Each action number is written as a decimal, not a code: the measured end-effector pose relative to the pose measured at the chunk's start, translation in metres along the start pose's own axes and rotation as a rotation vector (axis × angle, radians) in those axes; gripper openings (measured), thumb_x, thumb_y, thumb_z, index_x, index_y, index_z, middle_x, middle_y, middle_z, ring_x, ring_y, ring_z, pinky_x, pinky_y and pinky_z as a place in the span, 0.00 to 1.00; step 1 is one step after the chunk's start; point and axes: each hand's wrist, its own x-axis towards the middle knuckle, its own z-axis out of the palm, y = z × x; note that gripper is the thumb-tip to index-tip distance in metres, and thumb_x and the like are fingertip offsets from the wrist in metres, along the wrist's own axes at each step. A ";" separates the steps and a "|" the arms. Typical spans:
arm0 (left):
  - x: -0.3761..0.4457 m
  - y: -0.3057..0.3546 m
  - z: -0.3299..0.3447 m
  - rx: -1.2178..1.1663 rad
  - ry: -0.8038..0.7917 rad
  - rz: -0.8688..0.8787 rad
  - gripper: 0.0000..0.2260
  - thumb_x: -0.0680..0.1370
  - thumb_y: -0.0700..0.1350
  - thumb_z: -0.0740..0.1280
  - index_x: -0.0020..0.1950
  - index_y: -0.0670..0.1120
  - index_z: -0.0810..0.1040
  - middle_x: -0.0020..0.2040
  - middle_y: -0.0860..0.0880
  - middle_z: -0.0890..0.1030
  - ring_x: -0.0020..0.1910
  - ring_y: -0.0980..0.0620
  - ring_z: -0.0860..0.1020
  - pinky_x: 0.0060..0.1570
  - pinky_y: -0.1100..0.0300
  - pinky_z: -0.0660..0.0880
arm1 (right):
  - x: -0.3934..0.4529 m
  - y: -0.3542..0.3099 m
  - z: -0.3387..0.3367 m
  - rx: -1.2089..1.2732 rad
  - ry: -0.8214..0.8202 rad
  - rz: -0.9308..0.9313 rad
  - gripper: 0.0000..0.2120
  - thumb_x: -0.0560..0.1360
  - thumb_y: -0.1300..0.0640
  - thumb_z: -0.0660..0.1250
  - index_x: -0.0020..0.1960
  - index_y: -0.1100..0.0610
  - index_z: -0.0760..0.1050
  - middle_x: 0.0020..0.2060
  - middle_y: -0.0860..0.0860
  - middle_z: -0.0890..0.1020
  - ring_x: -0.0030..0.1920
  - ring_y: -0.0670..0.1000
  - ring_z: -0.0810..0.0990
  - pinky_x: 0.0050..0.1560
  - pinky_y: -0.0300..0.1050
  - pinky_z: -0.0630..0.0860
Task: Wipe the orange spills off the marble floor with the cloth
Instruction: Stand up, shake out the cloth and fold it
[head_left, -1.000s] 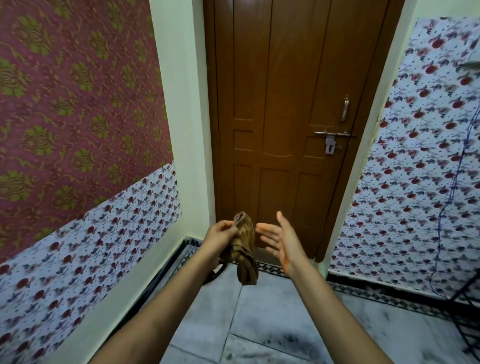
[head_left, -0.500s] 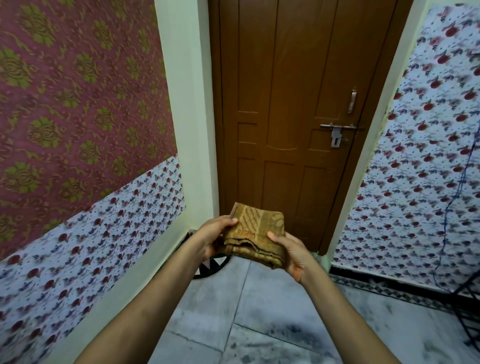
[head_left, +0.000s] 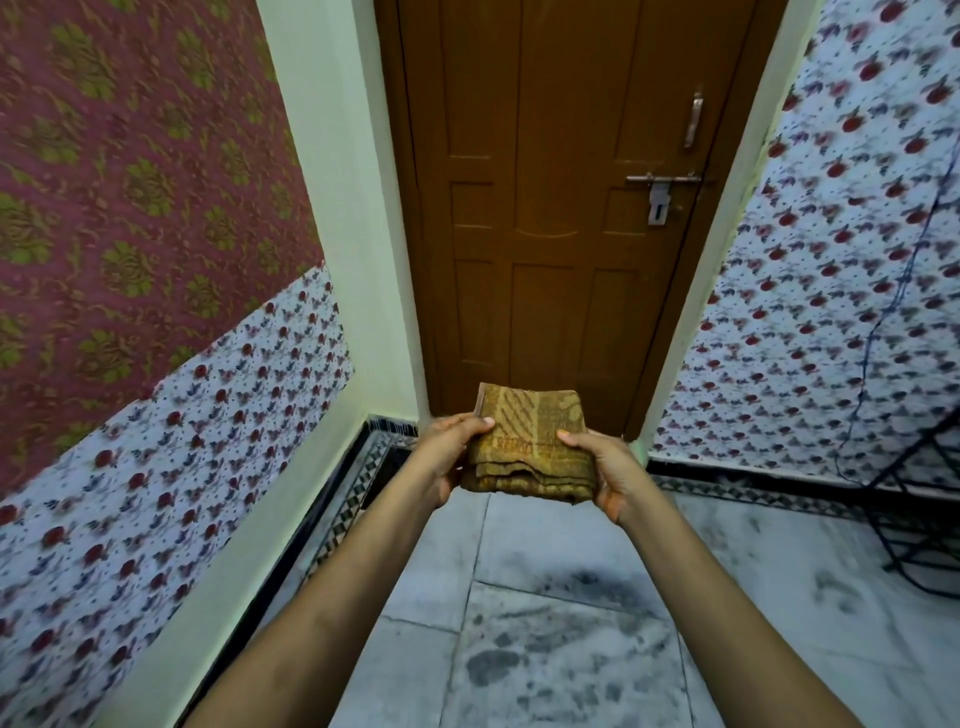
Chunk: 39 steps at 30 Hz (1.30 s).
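A folded brown-and-mustard cloth (head_left: 530, 441) is held flat in the air in front of the door, at about waist height. My left hand (head_left: 449, 454) grips its left edge with the thumb on top. My right hand (head_left: 605, 467) grips its right edge the same way. Grey marble floor (head_left: 545, 649) with dark veining lies below my arms. No orange spill shows on the floor in this view.
A shut brown wooden door (head_left: 561, 208) with a metal latch (head_left: 660, 192) stands straight ahead. Patterned walls close in on the left (head_left: 130, 260) and right (head_left: 857, 312). A black metal stand (head_left: 919, 509) sits at the right, with a dark cord (head_left: 883, 312) hanging down the wall.
The cloth hung bunched from my left hand with the right hand open beside it; now both hands hold it folded flat. The view has tilted further down toward the floor.
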 end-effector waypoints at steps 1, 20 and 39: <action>0.004 -0.001 0.000 0.002 -0.005 -0.015 0.04 0.75 0.42 0.69 0.48 0.46 0.79 0.50 0.41 0.81 0.53 0.42 0.78 0.54 0.44 0.76 | 0.000 0.003 -0.001 0.011 0.019 -0.004 0.10 0.71 0.64 0.69 0.52 0.60 0.77 0.45 0.57 0.83 0.44 0.56 0.82 0.41 0.48 0.81; -0.020 -0.046 0.175 0.114 -0.111 -0.047 0.01 0.76 0.42 0.68 0.45 0.47 0.76 0.47 0.45 0.79 0.48 0.45 0.77 0.45 0.50 0.76 | -0.049 -0.016 -0.173 -0.008 0.165 -0.084 0.15 0.74 0.60 0.68 0.60 0.57 0.76 0.55 0.57 0.81 0.55 0.58 0.80 0.58 0.56 0.76; -0.027 -0.091 0.550 0.214 -0.320 -0.104 0.07 0.78 0.43 0.64 0.54 0.45 0.77 0.48 0.46 0.78 0.47 0.47 0.76 0.42 0.55 0.75 | -0.110 -0.144 -0.507 0.072 0.429 -0.130 0.04 0.76 0.64 0.65 0.49 0.57 0.75 0.47 0.57 0.81 0.47 0.57 0.79 0.47 0.52 0.78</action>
